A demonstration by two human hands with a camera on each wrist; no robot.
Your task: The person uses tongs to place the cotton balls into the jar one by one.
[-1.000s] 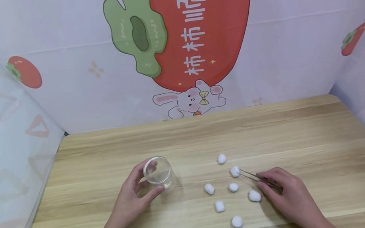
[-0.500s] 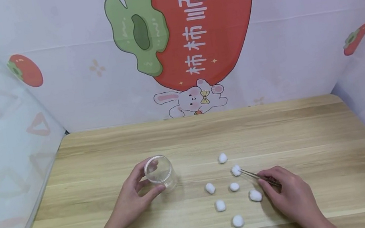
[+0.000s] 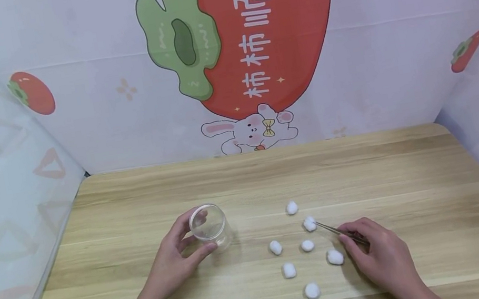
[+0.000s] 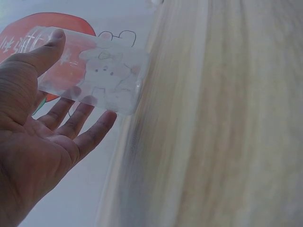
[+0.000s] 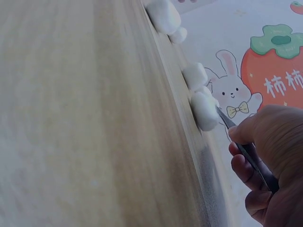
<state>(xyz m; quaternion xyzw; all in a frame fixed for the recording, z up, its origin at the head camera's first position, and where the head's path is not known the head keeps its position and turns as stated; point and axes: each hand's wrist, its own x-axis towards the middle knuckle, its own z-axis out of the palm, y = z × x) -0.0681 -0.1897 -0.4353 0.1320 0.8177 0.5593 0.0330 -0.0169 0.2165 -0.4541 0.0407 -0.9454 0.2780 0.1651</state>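
Left hand [image 3: 174, 260]: curled round a clear jar [image 3: 215, 226], open end up, nearer the left edge of the counter [image 3: 133, 200] than the right. Right hand [image 3: 379, 248]: pinching metal tweezers [image 3: 329, 228], slanted inward from the right edge toward the far edge. Workpiece: one white ball [image 3: 309, 224], well in from the far edge, slightly right of midway between the left and right edges. Tweezer tips: narrow, at the right side of the ball; firmness of grip impossible to tell.

Recommended handling: seat both tips across the middle of the ball, not merely in the outer surface. Squeeze lightly; avoid crushing or squirting loose. Test with a short, straight lift before any sideways travel. Avoid brushing the neighbouring white balls [image 3: 307, 245], especially toward the far edge. Meanwhile, hold the jar steady, without squeezing.
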